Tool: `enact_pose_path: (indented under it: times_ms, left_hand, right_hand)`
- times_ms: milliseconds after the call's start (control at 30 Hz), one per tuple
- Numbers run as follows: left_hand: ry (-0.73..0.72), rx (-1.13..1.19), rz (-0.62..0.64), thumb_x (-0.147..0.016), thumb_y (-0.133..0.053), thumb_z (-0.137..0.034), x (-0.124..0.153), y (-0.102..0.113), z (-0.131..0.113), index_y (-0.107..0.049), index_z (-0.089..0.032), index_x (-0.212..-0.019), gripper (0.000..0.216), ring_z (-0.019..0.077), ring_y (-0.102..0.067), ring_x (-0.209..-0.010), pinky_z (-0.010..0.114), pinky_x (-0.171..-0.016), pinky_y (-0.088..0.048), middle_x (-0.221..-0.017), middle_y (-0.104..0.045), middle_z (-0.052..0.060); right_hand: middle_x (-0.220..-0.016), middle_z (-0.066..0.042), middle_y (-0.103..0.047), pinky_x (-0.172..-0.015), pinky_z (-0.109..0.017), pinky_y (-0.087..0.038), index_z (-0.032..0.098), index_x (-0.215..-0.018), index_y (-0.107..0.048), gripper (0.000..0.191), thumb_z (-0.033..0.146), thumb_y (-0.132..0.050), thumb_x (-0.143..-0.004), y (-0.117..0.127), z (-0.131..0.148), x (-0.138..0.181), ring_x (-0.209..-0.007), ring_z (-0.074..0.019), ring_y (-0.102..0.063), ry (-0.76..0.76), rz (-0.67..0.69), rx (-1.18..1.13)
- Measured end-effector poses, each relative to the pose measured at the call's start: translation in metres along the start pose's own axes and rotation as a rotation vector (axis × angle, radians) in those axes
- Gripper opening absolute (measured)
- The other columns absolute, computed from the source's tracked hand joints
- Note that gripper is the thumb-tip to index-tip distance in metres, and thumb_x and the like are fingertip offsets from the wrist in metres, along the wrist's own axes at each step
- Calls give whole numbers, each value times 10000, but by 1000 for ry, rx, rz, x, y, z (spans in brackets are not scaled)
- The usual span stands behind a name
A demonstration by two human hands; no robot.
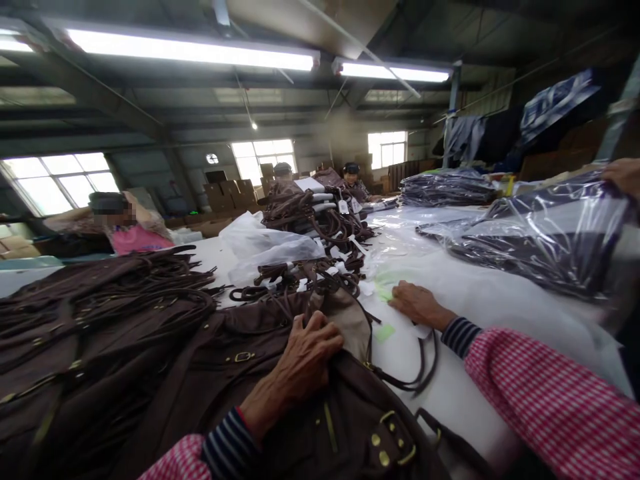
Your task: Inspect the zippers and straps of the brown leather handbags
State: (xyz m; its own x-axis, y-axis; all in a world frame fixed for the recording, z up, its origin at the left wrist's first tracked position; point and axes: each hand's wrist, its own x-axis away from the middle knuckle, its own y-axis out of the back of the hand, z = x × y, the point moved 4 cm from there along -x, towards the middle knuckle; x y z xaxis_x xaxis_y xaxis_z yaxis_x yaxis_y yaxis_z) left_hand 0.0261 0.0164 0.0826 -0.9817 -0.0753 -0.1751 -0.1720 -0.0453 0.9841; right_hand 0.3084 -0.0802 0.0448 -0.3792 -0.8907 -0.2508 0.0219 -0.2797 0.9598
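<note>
A dark brown handbag [280, 407] with brass-coloured buckles lies before me on the white table. My left hand [310, 347] is closed on its upper edge, the fingers curled over beside the beige lining [351, 327]. Farther right, my right hand [417, 303] reaches over the table with its fingers bent together at a pale green patch [385, 287]. Whatever its fingertips hold is hidden. Another green piece [384, 333] lies just nearer to me. A thin brown strap [425, 373] loops out from the bag below my right hand.
More brown bags [65, 333] are heaped at left. Straps with white tags [320, 220] pile up mid-table beside crumpled white plastic [265, 240]. Clear-wrapped dark goods [540, 233] lie at right, a person's hand [623, 177] on them. Co-workers [135, 227] are across the table.
</note>
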Motion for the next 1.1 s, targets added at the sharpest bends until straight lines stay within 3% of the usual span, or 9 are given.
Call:
enact_pose_path:
  times_ms: [133,433,633,833,1100]
  left_hand:
    - [-6,21,33,-690,-539,-73,0,-2,4,-540,-203,-873,224,263,-469,-1071,496,-897,-303,-972,-643,31]
    - [-26,17,-37,-765,-515,-44,5,-5,2,-556,-212,-908,224,249,-457,-1034,479,-885,-286,-1010,-636,30]
    - [-25,8,-104,-857,-515,-59,9,-9,5,-552,-214,-973,198,240,-464,-1046,449,-886,-313,-1064,-641,18]
    - [-38,-7,-110,-878,-515,-57,10,-10,3,-551,-217,-987,197,240,-479,-1061,455,-912,-323,-1102,-649,16]
    - [-71,-52,-214,-858,-487,-40,14,-13,2,-558,-194,-1010,227,257,-488,-1080,509,-975,-312,-1120,-655,52]
  right_hand:
    - [-1044,-156,-668,-829,-293,-430,134,-921,-669,130,158,-541,-929,-15,2,-5,-941,-231,-637,-28,14,68]
    - [-956,-116,-683,-747,-290,-383,155,-862,-662,173,159,-494,-903,-21,-7,-8,-863,-214,-624,-79,-74,26]
    - [-799,-50,-698,-728,-282,-391,184,-749,-670,120,228,-585,-822,-16,-14,-9,-806,-204,-627,-106,-105,-199]
    - [-587,-5,-618,-618,-285,-400,191,-727,-683,276,406,-552,-840,-10,-23,-5,-593,-177,-586,-137,-113,-445]
    - [-613,-8,-607,-531,-272,-385,179,-716,-622,171,348,-598,-703,-8,-29,-8,-540,-151,-532,-208,-221,-691]
